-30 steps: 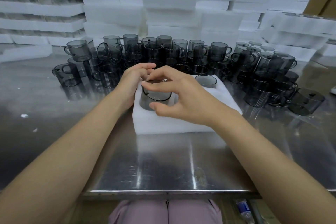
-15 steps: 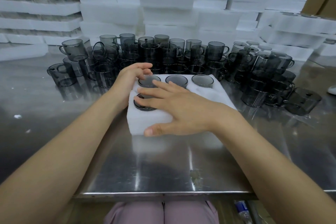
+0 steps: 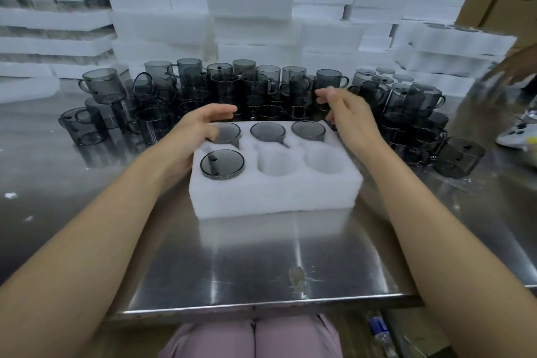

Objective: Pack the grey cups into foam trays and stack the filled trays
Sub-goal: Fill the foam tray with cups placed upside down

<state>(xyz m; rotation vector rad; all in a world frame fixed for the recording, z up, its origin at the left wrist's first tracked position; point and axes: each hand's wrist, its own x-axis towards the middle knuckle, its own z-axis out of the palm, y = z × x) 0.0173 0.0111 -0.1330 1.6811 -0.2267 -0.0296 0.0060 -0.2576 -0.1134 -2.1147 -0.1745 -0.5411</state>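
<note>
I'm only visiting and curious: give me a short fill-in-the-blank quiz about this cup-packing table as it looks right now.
The foam tray has ___ round pockets in all.
Grey cups fill ___ of them.
Both empty pockets lie in the ___ row (near or far from the person).
The left hand and the right hand hold ___ cups.
Missing words: six; four; near; no.
</note>
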